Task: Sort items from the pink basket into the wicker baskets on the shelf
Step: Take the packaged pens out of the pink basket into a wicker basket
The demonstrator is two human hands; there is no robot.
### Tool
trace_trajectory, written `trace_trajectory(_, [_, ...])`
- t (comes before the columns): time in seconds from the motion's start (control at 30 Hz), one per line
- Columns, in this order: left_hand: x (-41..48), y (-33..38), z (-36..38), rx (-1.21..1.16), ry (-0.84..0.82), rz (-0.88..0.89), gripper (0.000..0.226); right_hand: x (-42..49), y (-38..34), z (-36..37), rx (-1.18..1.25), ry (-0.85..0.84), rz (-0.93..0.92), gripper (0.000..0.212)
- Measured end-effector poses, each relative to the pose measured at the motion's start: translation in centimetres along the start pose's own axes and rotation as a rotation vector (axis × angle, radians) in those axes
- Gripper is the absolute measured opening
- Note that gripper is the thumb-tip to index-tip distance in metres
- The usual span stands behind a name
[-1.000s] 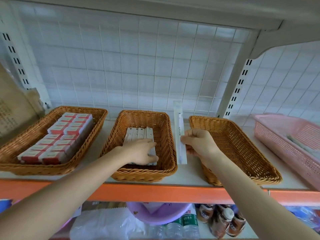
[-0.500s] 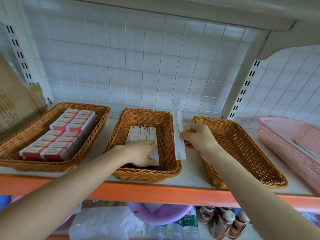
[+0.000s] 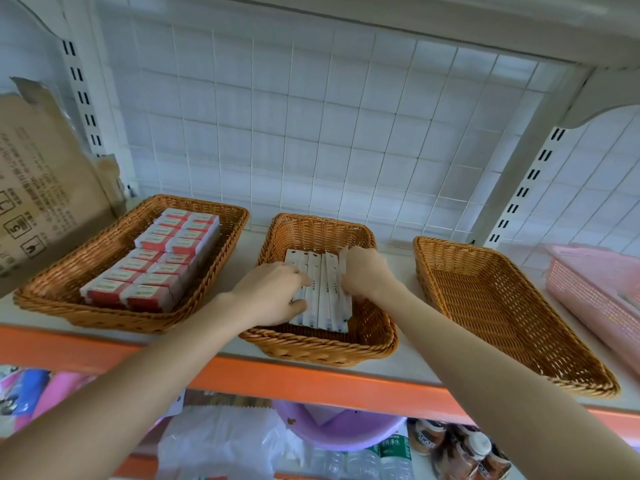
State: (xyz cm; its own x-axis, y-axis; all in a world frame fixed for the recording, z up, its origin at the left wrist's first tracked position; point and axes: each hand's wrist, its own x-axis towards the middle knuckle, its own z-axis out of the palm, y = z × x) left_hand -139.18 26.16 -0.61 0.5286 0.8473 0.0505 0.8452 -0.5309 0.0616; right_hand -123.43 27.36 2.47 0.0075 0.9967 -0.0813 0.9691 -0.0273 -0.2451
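Left grip (image 3: 273, 292) lies on the left side of a row of long white packets (image 3: 320, 292) inside the middle wicker basket (image 3: 318, 230), fingers curled over them and thumb against their near part, so it is grasping those packets. Right grip (image 3: 363, 275) is clenched on the rightmost packet (image 3: 344, 259), which stands tilted on its edge against the right side of the row while the others lie flat, side by side, running from front to back of the basket.

To the left, apart from it, the left wicker basket (image 3: 194, 206) holds red-and-white boxes (image 3: 156, 265) packed in two neat columns. To the right, the right wicker basket (image 3: 502, 306) shows its woven floor. Just beside that one, at the picture's right edge, is the pink basket (image 3: 588, 299); what lies in it cannot be made out.

All four baskets stand on a white shelf (image 3: 405, 265) with an orange front edge. A cardboard box (image 3: 41, 188) leans at far left, and a white wire grid (image 3: 311, 133) backs the shelf. Below it are a purple basin (image 3: 332, 431) and bottles (image 3: 394, 455).
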Motion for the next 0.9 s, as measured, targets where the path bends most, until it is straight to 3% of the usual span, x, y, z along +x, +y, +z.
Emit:
trace_trajectory(0.13, [0.1, -0.1, 0.0, -0.002, 0.013, 0.019, 0.047, 0.1, -0.2, 0.6, -0.14, 0.002, -0.05, 0.03])
trace_trajectory(0.23, [0.2, -0.2, 0.0, 0.007, -0.001, 0.023, 0.046, -0.1, -0.3, 0.7, -0.228, -0.007, -0.086, 0.018])
trace_trajectory(0.37, [0.4, 0.0, -0.2, 0.004, -0.028, 0.028, 0.046, -0.7, 0.1, -0.1, -0.189, 0.046, -0.085, 0.026])
trace_trajectory(0.47, [1.0, 0.6, -0.4, -0.034, -0.063, 0.035, 0.047, -1.5, 1.3, -1.0, -0.151, 0.143, -0.115, 0.009])
trace_trajectory(0.7, [3.3, 4.1, -0.3, 0.05, -0.14, 0.163, 0.054, -4.2, 5.6, -0.7, -0.231, 0.208, -0.148, 0.038])
trace_trajectory(0.9, [4.0, 6.0, 0.7, 0.093, -0.268, 0.172, 0.063, -5.5, 8.3, -0.1, -0.242, 0.231, -0.061, 0.044])
